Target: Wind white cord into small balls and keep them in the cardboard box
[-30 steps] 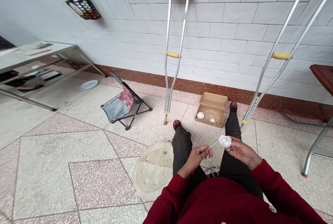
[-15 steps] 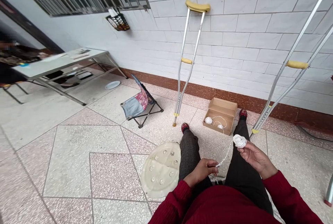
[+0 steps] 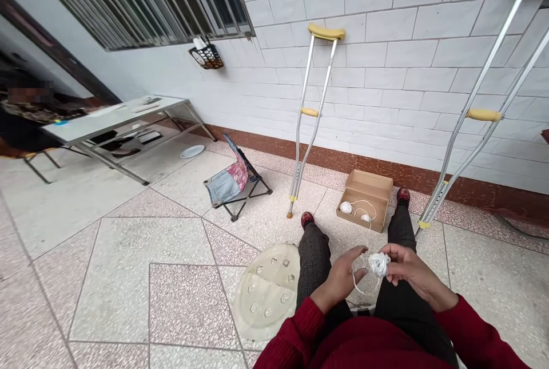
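Head view: right hand (image 3: 409, 273) grips the white cord ball (image 3: 378, 265) between thumb and fingers. Left hand (image 3: 342, 278), at the ball's 9 o'clock, is curved with thumb and fingertips parted; a cord loop (image 3: 355, 285) hangs beside it. Cardboard box (image 3: 369, 182), at the ball's 12 o'clock, contains two white bundles (image 3: 345, 207); a crutch (image 3: 309, 112) stands at 11 o'clock.
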A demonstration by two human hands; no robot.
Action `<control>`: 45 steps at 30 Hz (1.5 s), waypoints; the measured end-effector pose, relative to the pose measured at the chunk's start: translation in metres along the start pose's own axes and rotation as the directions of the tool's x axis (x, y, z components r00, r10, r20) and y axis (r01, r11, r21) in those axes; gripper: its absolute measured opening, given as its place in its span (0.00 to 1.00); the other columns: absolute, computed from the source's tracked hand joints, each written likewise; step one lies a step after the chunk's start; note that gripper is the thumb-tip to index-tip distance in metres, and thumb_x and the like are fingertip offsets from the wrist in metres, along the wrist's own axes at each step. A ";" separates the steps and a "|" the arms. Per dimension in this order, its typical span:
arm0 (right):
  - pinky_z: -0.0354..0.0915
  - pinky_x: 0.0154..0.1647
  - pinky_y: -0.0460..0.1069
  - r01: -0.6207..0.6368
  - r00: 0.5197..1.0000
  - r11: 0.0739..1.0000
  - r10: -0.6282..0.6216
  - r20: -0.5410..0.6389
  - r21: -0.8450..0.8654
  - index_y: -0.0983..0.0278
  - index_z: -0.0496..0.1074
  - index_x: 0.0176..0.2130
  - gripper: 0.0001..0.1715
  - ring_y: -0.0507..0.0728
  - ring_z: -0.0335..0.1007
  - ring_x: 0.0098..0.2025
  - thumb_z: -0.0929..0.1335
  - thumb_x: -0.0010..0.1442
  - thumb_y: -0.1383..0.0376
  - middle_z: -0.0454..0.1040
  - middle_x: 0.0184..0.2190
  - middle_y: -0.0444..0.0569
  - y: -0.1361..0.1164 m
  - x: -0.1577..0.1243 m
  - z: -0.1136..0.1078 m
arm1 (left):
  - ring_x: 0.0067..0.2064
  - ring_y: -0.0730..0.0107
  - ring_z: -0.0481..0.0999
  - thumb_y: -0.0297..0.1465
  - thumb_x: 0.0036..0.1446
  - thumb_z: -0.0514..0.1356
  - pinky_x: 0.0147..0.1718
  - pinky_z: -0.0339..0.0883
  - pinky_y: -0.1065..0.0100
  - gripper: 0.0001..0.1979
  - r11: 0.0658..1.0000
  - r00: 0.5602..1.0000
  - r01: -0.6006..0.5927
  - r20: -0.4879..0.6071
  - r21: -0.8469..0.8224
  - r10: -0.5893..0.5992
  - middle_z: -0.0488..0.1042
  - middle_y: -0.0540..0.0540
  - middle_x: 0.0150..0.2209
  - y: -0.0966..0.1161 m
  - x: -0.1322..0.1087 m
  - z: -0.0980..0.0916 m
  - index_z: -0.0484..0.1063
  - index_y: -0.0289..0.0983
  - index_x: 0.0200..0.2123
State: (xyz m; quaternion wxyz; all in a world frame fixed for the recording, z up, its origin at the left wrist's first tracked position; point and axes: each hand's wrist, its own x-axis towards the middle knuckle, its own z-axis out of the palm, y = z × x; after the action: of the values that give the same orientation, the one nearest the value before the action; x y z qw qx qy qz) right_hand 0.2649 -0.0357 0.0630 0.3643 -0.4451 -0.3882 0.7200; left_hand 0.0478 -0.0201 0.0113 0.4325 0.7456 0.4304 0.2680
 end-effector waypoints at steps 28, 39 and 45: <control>0.59 0.20 0.43 0.039 0.999 0.991 -0.037 -0.025 0.126 0.64 0.73 0.36 0.16 0.49 0.67 0.21 0.75 0.44 0.64 0.73 0.25 0.44 0.018 0.008 0.020 | 0.37 0.65 0.75 0.46 0.61 0.53 0.43 0.65 0.67 0.23 0.922 0.984 0.047 0.175 -0.385 0.022 0.78 0.45 0.33 0.039 0.001 0.008 0.79 0.34 0.34; 0.60 0.21 0.43 0.037 0.999 0.984 -0.033 -0.023 0.176 0.65 0.73 0.36 0.17 0.48 0.66 0.21 0.76 0.44 0.64 0.72 0.25 0.42 0.019 0.011 0.020 | 0.26 0.70 0.71 0.48 0.59 0.53 0.35 0.64 0.69 0.25 0.918 0.985 0.153 0.131 -0.366 -0.112 0.74 0.47 0.21 0.008 -0.003 0.027 0.77 0.33 0.28; 0.62 0.20 0.44 0.148 0.969 0.989 -0.145 -0.201 -0.003 0.64 0.71 0.35 0.19 0.49 0.66 0.21 0.75 0.42 0.62 0.71 0.26 0.42 0.028 0.032 -0.002 | 0.26 0.71 0.70 0.40 0.60 0.53 0.32 0.61 0.72 0.19 0.975 0.964 0.194 0.203 -0.107 -0.170 0.74 0.49 0.22 -0.001 -0.012 0.038 0.73 0.34 0.24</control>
State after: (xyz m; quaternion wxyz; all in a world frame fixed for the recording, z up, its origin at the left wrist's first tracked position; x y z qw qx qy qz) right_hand 0.2507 -0.0190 0.0264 0.4565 -0.4832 -0.3769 0.6451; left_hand 0.0710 -0.0464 -0.0082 0.5412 0.6964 0.4355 0.1805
